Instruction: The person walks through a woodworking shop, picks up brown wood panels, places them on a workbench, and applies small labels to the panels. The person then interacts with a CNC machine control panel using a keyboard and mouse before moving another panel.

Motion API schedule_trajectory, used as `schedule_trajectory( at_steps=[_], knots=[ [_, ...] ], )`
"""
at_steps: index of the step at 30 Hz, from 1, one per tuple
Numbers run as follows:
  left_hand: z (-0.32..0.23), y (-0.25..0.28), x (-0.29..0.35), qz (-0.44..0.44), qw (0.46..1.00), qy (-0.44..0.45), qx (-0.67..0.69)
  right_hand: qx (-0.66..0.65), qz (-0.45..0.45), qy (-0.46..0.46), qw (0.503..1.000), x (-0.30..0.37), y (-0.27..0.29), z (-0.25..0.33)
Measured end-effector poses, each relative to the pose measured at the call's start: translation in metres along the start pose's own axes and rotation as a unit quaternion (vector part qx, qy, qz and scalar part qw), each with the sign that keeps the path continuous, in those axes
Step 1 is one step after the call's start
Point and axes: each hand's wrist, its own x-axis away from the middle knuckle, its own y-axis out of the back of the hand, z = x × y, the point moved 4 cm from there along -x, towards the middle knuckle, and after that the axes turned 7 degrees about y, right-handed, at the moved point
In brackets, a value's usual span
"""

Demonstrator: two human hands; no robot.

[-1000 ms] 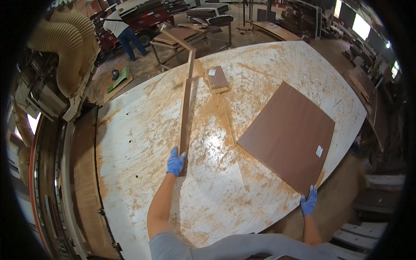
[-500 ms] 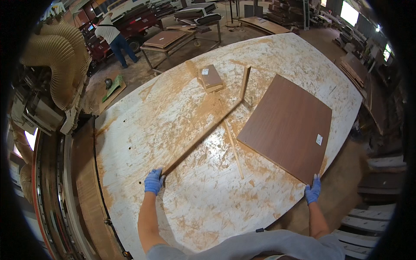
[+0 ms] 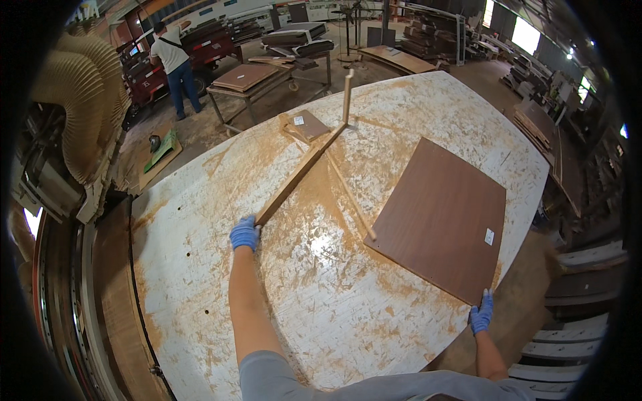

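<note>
Gripping the near end of a long wooden strip (image 3: 299, 175), the gloved left hand (image 3: 245, 234) was curled shut around it; the strip ran away up and to the right across the dusty table (image 3: 200, 220). Over at the near right edge, the right hand (image 3: 481, 313) pinched the near corner of the brown panel (image 3: 441, 214), which lay flat, far-left of that grip.

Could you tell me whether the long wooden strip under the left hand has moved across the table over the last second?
Yes. The long wooden strip has swung: its far end now lies beside the small board.
</note>
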Motion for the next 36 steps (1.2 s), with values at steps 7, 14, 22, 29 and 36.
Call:
schedule_trajectory(
  at_steps=[7, 14, 22, 29, 36],
  knots=[
    [-0.035, 0.0, 0.113, 0.032, 0.991, 0.015, 0.132, -0.012, -0.014, -0.001, 1.0, -0.003, -0.003, 0.0],
    [-0.034, 0.0, 0.305, 0.108, 0.942, 0.11, 0.297, 0.009, -0.023, 0.011, 1.0, 0.003, -0.012, -0.012],
    [0.024, -0.021, 0.261, -0.165, 0.947, -0.11, 0.255, -0.005, -0.024, 0.008, 1.0, -0.008, -0.02, -0.009],
    [0.064, 0.196, -0.003, -0.343, 0.78, 0.229, 0.47, 0.009, -0.015, -0.049, 0.999, -0.006, -0.013, -0.002],
    [-0.094, -0.004, 0.159, -0.038, 0.91, -0.115, 0.397, 0.009, -0.009, -0.054, 0.998, -0.006, 0.004, 0.031]
  ],
)
